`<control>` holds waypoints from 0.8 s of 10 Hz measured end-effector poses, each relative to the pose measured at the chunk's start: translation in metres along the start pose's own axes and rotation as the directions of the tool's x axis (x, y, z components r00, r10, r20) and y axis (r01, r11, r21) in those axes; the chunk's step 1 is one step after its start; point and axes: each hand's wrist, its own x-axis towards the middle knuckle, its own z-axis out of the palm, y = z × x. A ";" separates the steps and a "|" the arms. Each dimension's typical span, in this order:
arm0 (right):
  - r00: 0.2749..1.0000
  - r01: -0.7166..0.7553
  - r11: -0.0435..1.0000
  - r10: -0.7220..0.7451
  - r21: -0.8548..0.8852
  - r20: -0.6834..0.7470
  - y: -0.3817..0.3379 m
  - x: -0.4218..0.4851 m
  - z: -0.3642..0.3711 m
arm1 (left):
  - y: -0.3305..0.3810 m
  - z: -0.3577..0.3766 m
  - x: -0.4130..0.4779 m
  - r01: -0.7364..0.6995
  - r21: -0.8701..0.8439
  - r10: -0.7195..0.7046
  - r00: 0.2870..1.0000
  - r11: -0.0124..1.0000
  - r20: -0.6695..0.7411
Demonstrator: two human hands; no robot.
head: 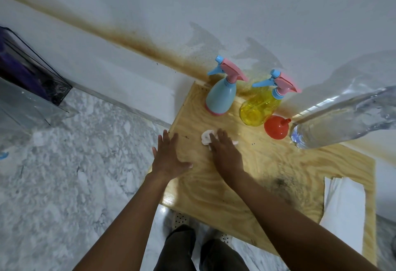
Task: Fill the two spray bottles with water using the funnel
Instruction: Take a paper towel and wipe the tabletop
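A light blue spray bottle [220,97] and a yellow spray bottle [257,107] stand at the far edge of the wooden table [267,163], both with pink and blue trigger heads on. A red funnel [276,128] lies mouth-down beside the yellow bottle. A large clear plastic water bottle [342,118] lies tilted at the right, its blue-capped end near the funnel. My right hand [225,153] presses flat on a crumpled white tissue [206,138] on the tabletop. At the table's left edge my left hand [169,157] rests flat, fingers spread, holding nothing.
White paper sheets [342,206] lie on the table's right side. A dark smudge [280,183] marks the wood. The wall behind has a brown stain. A glass tank [27,86] stands on the marble floor at the left. My legs show below the table.
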 end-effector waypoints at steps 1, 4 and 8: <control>0.999 0.045 0.995 -0.043 -0.086 0.017 -0.007 0.004 0.011 | 0.000 0.001 0.001 0.002 0.000 -0.002 1.000 1.000 -0.003; 0.981 0.063 0.997 -0.070 -0.042 -0.180 -0.003 0.031 -0.012 | -0.001 0.002 0.001 0.006 -0.023 -0.006 1.000 1.000 -0.002; 0.979 0.205 0.978 -0.205 0.032 -0.005 -0.012 0.000 -0.008 | -0.002 0.001 0.001 -0.023 0.008 0.023 1.000 1.000 -0.001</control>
